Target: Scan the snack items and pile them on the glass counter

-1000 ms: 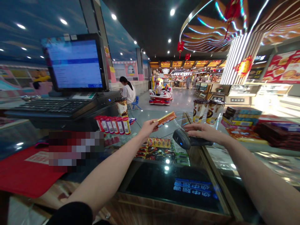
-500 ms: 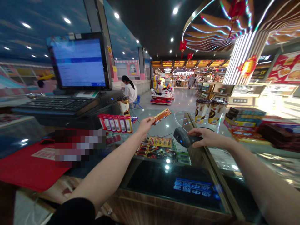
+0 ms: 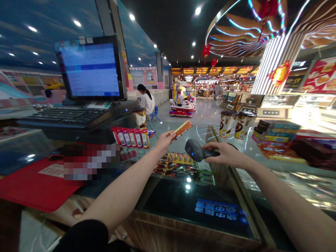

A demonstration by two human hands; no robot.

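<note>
My left hand [image 3: 166, 140] pinches one end of a flat orange-brown and yellow snack packet [image 3: 183, 129], held tilted above the glass counter. To its right, my right hand [image 3: 223, 153] grips the handle of a dark barcode scanner [image 3: 195, 149]. The scanner's head points left and sits just below and to the right of the packet, a small gap apart. A blue light glows on the scanner. Under both hands, several small packaged goods [image 3: 181, 164] show in the glass case.
A monitor [image 3: 89, 70] and black keyboard [image 3: 65, 115] stand left, above a red mat [image 3: 34, 185]. Several small tubes [image 3: 131, 138] and a cup [image 3: 139, 118] are beside them. Two cups [image 3: 228, 124] and stacked boxes [image 3: 275, 131] stand right. A person in white [image 3: 147, 101] sits beyond.
My right hand has moved the barcode scanner left, closer to the snack packet. My left hand holds the packet in nearly the same place.
</note>
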